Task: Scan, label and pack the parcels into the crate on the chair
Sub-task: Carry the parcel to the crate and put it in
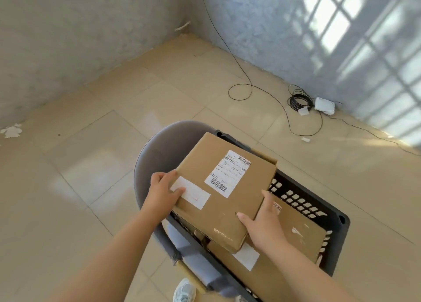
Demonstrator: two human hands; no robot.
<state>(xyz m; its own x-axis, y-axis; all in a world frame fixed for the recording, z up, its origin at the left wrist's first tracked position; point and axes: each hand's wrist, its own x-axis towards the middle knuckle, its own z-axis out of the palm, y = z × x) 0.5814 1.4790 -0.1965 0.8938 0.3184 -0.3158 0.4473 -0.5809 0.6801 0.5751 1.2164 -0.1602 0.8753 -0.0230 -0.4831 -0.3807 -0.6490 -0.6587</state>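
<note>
A brown cardboard parcel [224, 201] with a white barcode label and a plain white sticker is held over the black plastic crate [319, 207]. My left hand [163, 193] grips its left edge, thumb on the white sticker. My right hand [265, 222] grips its near right corner, thumb on top. The crate stands on a grey chair [164, 149]. Inside the crate lies another brown parcel [293, 238], partly hidden under the held one. A further box edge [265, 157] shows behind the held parcel.
Beige floor tiles surround the chair. A black cable [284, 110] loops across the floor to a coil and a white device [324, 106] by the right wall. My shoe [184, 291] is at the bottom edge, near the chair.
</note>
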